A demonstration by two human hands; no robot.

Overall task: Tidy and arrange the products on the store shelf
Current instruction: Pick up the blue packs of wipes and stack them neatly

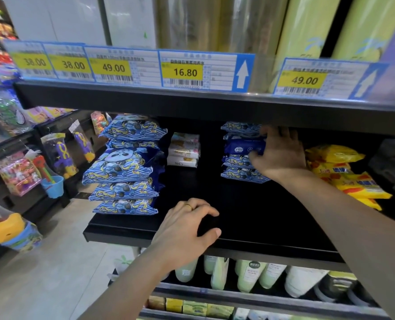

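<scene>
A black shelf (249, 204) holds two stacks of blue panda-print wipe packs. The taller stack (124, 167) stands at the left end. The smaller stack (240, 167) stands at the back middle. My right hand (282, 153) reaches deep into the shelf and grips the right side of that smaller stack, fingers curled round a dark blue pack (242, 146) in it. My left hand (187, 225), a ring on one finger, rests on the bare front part of the shelf with fingers bent, holding nothing.
A small pile of white packs (185, 150) sits at the back between the stacks. Yellow packs (344, 172) lie at the right. Price tags (185, 71) line the shelf above. Bottles (249, 273) fill the shelf below. Toys (53, 162) hang on racks at the left.
</scene>
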